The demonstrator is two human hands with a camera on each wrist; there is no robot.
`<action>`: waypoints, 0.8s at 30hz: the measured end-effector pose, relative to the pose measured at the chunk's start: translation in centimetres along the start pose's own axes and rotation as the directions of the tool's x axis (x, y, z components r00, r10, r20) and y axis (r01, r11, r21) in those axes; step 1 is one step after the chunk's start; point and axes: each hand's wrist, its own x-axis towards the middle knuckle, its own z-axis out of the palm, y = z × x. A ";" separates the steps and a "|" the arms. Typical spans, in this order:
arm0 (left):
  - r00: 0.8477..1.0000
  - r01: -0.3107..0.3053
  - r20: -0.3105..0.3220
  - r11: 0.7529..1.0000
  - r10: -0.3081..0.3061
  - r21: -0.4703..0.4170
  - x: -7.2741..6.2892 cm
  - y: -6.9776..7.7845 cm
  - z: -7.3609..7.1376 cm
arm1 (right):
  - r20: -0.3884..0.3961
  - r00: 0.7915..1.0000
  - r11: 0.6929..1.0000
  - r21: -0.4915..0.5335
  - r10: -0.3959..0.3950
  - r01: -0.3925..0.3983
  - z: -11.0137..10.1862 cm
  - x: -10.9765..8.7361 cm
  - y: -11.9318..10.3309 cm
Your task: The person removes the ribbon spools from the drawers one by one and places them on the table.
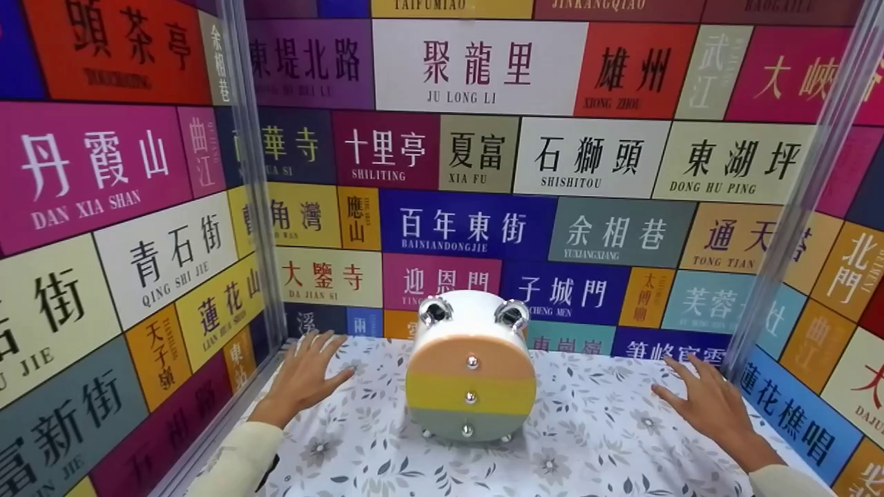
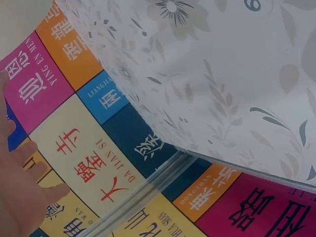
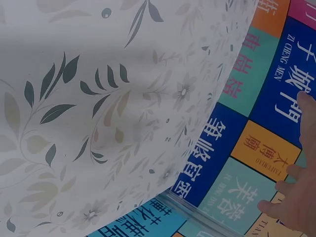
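Observation:
A round-fronted white box, like a small chest of drawers, stands upright on the table. Its front has orange, yellow and grey-green bands, each with a silver knob. Two shiny round fittings stick up from its top like eyes, and small silver feet show below. My left hand is held to the left of the box, fingers spread and apart from it. On the other side, my right hand is likewise spread, with nothing in it. The wrist views show part of the left hand and right hand, without the box.
A white cloth with grey flowers and leaves covers the table. Panels with coloured place-name signs rise behind and at both sides. Clear corner posts stand at the left and right.

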 end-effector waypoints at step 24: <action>0.980 -0.156 -0.122 0.987 0.158 0.024 2.9 3.7 -1.8 | -0.220 0.967 0.989 0.040 -0.127 0.139 -1.3 1.5 -5.2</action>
